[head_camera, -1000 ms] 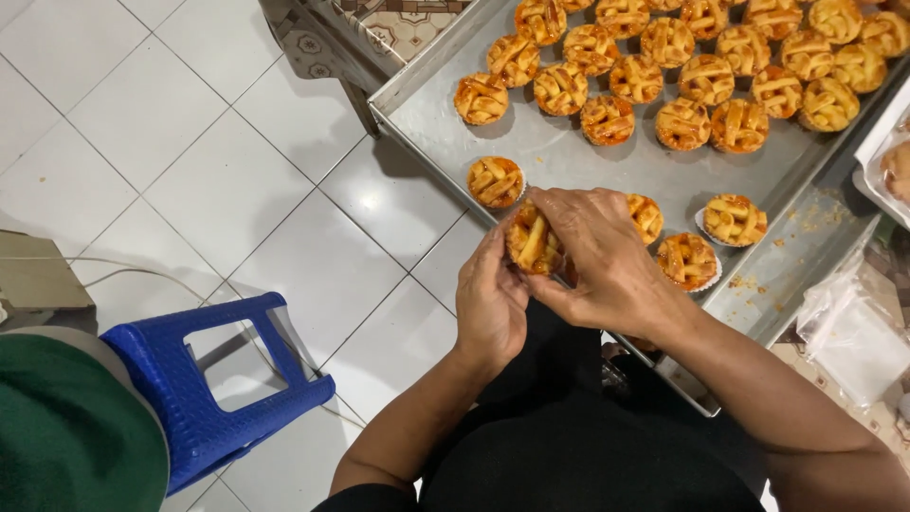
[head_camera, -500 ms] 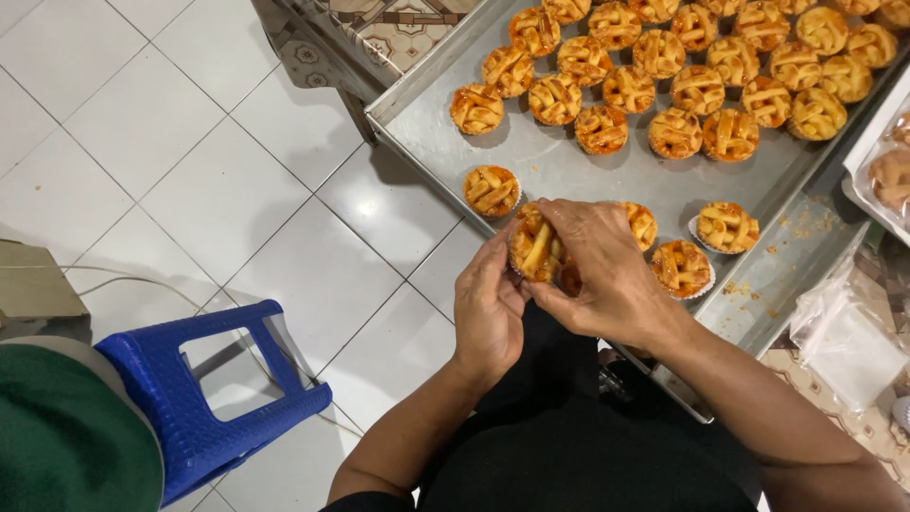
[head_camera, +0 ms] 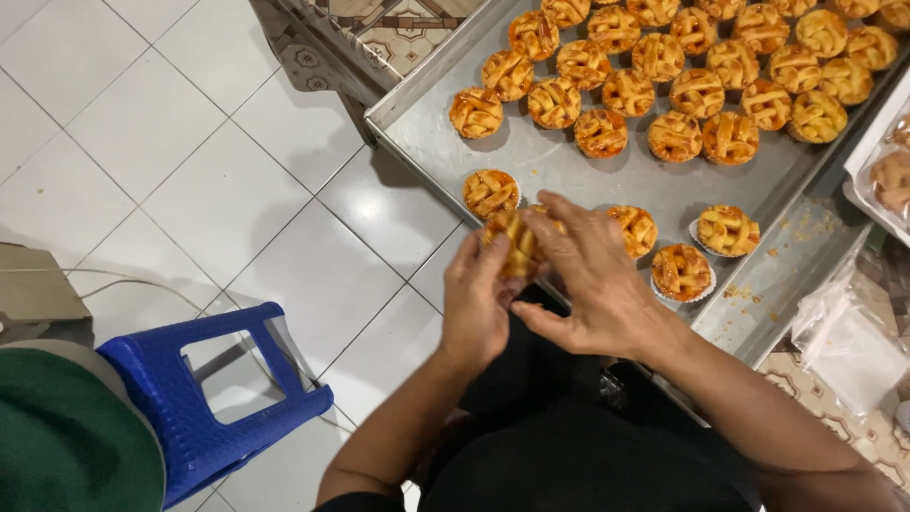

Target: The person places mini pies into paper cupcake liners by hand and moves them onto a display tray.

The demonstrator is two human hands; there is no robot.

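Note:
My left hand point(head_camera: 477, 299) and my right hand point(head_camera: 590, 275) together hold one small lattice-topped tart point(head_camera: 517, 242) just over the near edge of a large metal baking tray point(head_camera: 569, 175). Fingers of both hands wrap the tart's sides, hiding its base. Several more golden tarts point(head_camera: 697, 90) lie in rows at the tray's far part. A few tarts in white paper cups point(head_camera: 681, 273) sit near my right hand, and another tart point(head_camera: 490, 192) sits just beyond the held one.
A blue plastic stool point(head_camera: 204, 398) stands on the white tiled floor point(head_camera: 190, 190) at lower left, next to a green rounded object point(head_camera: 66, 446). Clear plastic bags point(head_camera: 844, 341) lie right of the tray. A white container point(head_camera: 882, 161) with pastries sits at the right edge.
Both hands stay on the same tart with small finger shifts. The view has drifted slightly, so the tray sits a little lower and to the left.

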